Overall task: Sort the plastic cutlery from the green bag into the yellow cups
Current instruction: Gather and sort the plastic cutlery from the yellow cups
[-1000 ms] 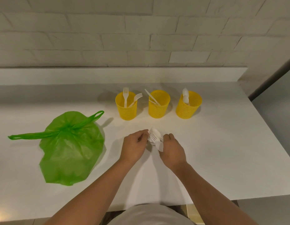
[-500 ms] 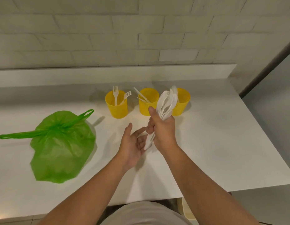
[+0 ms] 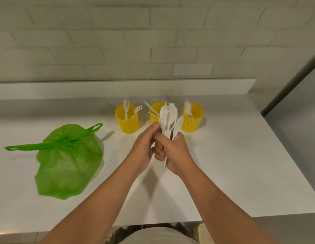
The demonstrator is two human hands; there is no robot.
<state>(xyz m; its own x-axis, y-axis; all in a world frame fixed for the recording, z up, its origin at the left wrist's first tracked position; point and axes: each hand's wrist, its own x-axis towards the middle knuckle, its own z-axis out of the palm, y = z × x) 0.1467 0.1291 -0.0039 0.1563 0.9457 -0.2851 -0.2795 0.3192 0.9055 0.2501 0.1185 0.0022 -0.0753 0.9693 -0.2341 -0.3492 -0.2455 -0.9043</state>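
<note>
Right hand (image 3: 176, 152): clenched round the handles of a bundle of white cutlery (image 3: 169, 118), heads fanned upward; one handle tip pokes out below the fist. The bundle is held above the table (image 3: 232, 164), in front of the middle cup and hiding part of it. Mixed shapes are visible, spoon-like and blade-like; exact count cannot be told.

Left hand (image 3: 146, 147): curled against the bundle at its left side, fingertips (image 3: 155, 126) touching the stems just below the heads. Whether it has pinched a single piece cannot be told.

Beyond the hands stand three yellow cups in a row: left cup (image 3: 126, 120) holds two forks, middle cup (image 3: 155, 112) holds what look like knives, right cup (image 3: 192, 118) holds white pieces, probably spoons. The green bag (image 3: 68, 161) lies flat on the table well to the left, handles knotted.

Assessment: the step in hand appears to be separating one piece from the bundle. Recommended: keep the right grip firm low on the handles, draw one piece upward by its neck, confirm its type by the head, then drop it handle-first into the matching cup. Risk: neighbouring pieces sliding out together.
</note>
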